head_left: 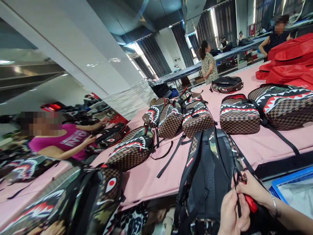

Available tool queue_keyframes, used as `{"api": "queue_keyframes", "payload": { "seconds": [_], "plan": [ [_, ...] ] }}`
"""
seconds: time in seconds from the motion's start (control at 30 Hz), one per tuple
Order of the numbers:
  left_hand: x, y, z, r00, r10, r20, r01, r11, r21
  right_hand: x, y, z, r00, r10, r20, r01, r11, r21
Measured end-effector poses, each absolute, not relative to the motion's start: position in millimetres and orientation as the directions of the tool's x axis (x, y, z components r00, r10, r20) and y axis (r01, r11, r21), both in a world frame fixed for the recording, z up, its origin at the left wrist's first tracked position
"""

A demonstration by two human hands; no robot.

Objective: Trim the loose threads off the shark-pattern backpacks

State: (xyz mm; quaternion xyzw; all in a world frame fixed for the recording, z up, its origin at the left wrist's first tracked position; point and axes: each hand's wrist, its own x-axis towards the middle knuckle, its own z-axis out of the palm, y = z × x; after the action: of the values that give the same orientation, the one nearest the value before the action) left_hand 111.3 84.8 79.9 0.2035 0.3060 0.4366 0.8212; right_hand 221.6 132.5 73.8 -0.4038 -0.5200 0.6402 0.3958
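Observation:
A black backpack [207,176] with checked and camouflage sides stands at the table's front edge, its padded back and shoulder straps facing me. At its right side my left hand [232,212] is closed, pinching a thin black strap [238,204]. My right hand [251,189], with a bracelet at the wrist, is closed just above and touches the same strap. A red-handled tool [251,204] sits in the right hand, with a small metallic part by the fingers. Its kind is mostly hidden by the hand.
Several checked backpacks with shark-mouth prints, such as one backpack [132,148], lie on the pink table [156,182]. Red bags [288,62] are piled far right; a blue crate [276,186] is near right. A co-worker [70,140] handles a bag at left; another hand [55,228] shows lower left.

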Motion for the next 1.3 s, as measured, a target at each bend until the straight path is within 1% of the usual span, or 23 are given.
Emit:
{"api": "queue_keyframes", "payload": {
  "seconds": [0.03, 0.1, 0.17, 0.2, 0.27, 0.33, 0.43, 0.5, 0.57, 0.63, 0.7, 0.73, 0.8, 0.87, 0.97, 1.13, 1.3],
  "plan": [
    [113, 84, 78, 0.384, 0.865, -0.324, -0.590, 0.499, 0.635, 221, 133, 74, -0.325, 0.937, -0.129, -0.060, -0.156, -0.986],
    [115, 84, 77, 0.219, 0.923, -0.316, -0.565, 0.384, 0.730, 222, 134, 74, -0.305, 0.938, -0.167, -0.021, -0.181, -0.983],
    [115, 83, 77, 0.047, 0.953, -0.300, -0.477, 0.286, 0.831, 225, 136, 71, -0.322, 0.930, -0.175, 0.021, -0.178, -0.984],
    [114, 83, 78, -0.015, 0.954, -0.299, -0.417, 0.266, 0.869, 226, 137, 69, -0.330, 0.930, -0.164, 0.053, -0.155, -0.987],
    [111, 84, 80, -0.096, 0.945, -0.311, -0.320, 0.267, 0.909, 230, 138, 65, -0.314, 0.942, -0.116, 0.142, -0.074, -0.987],
    [108, 84, 84, -0.142, 0.932, -0.333, -0.298, 0.280, 0.912, 236, 139, 61, -0.243, 0.968, -0.057, 0.229, 0.000, -0.973],
    [102, 87, 89, -0.172, 0.918, -0.358, -0.338, 0.287, 0.897, 245, 140, 58, -0.127, 0.992, 0.007, 0.307, 0.046, -0.951],
    [99, 89, 91, -0.188, 0.911, -0.367, -0.366, 0.281, 0.887, 250, 139, 58, -0.109, 0.992, 0.066, 0.332, 0.098, -0.938],
    [98, 91, 91, -0.207, 0.903, -0.376, -0.392, 0.276, 0.878, 254, 136, 60, -0.098, 0.978, 0.186, 0.393, 0.210, -0.895],
    [97, 91, 91, -0.217, 0.900, -0.379, -0.407, 0.269, 0.873, 257, 133, 61, -0.123, 0.923, 0.365, 0.471, 0.378, -0.797],
    [98, 91, 90, -0.218, 0.903, -0.371, -0.406, 0.262, 0.875, 257, 132, 63, -0.179, 0.836, 0.519, 0.522, 0.528, -0.670],
    [99, 91, 90, -0.213, 0.907, -0.364, -0.400, 0.259, 0.879, 257, 132, 64, -0.211, 0.792, 0.573, 0.534, 0.584, -0.611],
    [100, 91, 91, -0.203, 0.914, -0.352, -0.382, 0.257, 0.888, 258, 133, 65, -0.263, 0.729, 0.632, 0.558, 0.649, -0.517],
    [101, 90, 91, -0.197, 0.919, -0.342, -0.361, 0.256, 0.897, 259, 136, 65, -0.303, 0.698, 0.649, 0.580, 0.675, -0.455],
    [102, 90, 92, -0.195, 0.924, -0.329, -0.335, 0.253, 0.908, 262, 139, 65, -0.360, 0.688, 0.630, 0.586, 0.692, -0.422],
    [101, 89, 94, -0.159, 0.930, -0.331, -0.303, 0.273, 0.913, 264, 141, 68, -0.403, 0.692, 0.598, 0.535, 0.709, -0.460],
    [101, 90, 95, -0.113, 0.936, -0.333, -0.335, 0.280, 0.900, 264, 141, 70, -0.406, 0.739, 0.538, 0.512, 0.671, -0.536]
  ]
}}
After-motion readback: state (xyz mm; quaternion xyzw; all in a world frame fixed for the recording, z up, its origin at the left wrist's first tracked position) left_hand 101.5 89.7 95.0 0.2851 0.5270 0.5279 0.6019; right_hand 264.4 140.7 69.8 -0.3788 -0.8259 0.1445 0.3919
